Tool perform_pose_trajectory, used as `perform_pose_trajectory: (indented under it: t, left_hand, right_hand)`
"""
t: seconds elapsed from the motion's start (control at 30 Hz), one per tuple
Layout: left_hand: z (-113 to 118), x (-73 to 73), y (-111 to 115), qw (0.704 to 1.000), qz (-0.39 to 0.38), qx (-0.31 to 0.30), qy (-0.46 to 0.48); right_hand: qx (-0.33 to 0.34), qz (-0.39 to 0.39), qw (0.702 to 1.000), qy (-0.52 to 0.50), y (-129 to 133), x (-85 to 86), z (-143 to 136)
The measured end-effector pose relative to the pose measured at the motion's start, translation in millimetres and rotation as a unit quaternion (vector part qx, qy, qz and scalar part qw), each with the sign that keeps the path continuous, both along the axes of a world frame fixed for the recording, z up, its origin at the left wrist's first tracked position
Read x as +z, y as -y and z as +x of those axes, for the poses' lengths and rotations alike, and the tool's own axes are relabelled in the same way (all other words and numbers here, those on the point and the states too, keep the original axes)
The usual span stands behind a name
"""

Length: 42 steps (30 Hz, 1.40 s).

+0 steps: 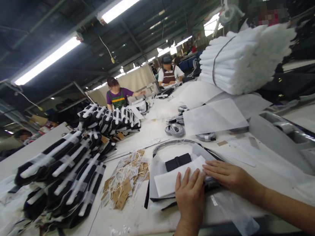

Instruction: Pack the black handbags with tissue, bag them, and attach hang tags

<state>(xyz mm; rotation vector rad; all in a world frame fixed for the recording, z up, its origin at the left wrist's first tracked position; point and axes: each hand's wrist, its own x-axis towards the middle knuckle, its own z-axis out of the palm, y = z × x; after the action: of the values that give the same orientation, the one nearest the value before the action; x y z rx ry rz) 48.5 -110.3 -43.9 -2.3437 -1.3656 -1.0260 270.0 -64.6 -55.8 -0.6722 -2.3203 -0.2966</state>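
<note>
Fingers of the left hand (pixel 190 192) and right hand (pixel 230 176) press flat, nearly closed together, on a white foam strip (pixel 179 176) near the counter's (pixel 142 225) front edge; brown tags (pixel 123 189) lie left, open surface beyond.

Resting the left hand (pixel 191 190) palm-down on the white strip (pixel 165 184) with extended fingers; holding the right hand (pixel 229 174) palm-down at its right end.
</note>
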Motion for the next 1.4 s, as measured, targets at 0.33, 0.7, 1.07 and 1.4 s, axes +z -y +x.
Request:
perform_pose_trajectory:
  t: [0.33,0.7,1.07,1.4]
  left_hand:
    - [11,-14.9,-12,0.988,0.144,0.000,0.063]
    - [5,-3.5,0,0.999,0.045,-0.013,0.021]
    - [4,-4.7,0,0.999,0.047,-0.013,0.010]
    - [5,-5.8,-1,0.999,0.031,-0.002,0.010]
  right_hand:
    - [0.000,0.009,1.000,-0.025,-1,-2.4,-2]
    - [0.019,-0.192,0.976,0.102,80,27.0,55]
    - [0.090,-0.112,0.990,-0.014,65,-7.5,2]
    - [0.060,-0.121,0.990,-0.046,109,-11.9,-3]
